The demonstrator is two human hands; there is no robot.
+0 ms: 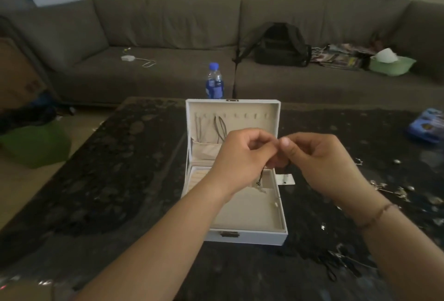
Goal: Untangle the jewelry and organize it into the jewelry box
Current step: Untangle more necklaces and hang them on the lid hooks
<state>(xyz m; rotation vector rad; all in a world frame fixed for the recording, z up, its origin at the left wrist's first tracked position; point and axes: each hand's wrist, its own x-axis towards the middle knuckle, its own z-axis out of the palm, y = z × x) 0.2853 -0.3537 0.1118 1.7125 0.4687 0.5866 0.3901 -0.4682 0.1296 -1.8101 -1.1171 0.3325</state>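
Note:
A white jewelry box (249, 237) stands open on the dark table, its lid upright with two dark cords (222, 127) hanging from the lid hooks. Above the box, my left hand (242, 156) and my right hand (322, 161) meet fingertip to fingertip, both pinching a thin black cord necklace (262, 175) that dangles with a small pendant over the box's compartments. Loose silvery jewelry pieces (398, 190) lie scattered on the table to the right. A dark tangle of cords (341, 264) lies at the front right.
A blue-capped water bottle (214, 82) stands behind the box. A blue packet (427, 127) lies at the table's right edge. Behind the table runs a grey sofa (168, 36) with a black backpack (281, 46), magazines and a green bowl (394, 65).

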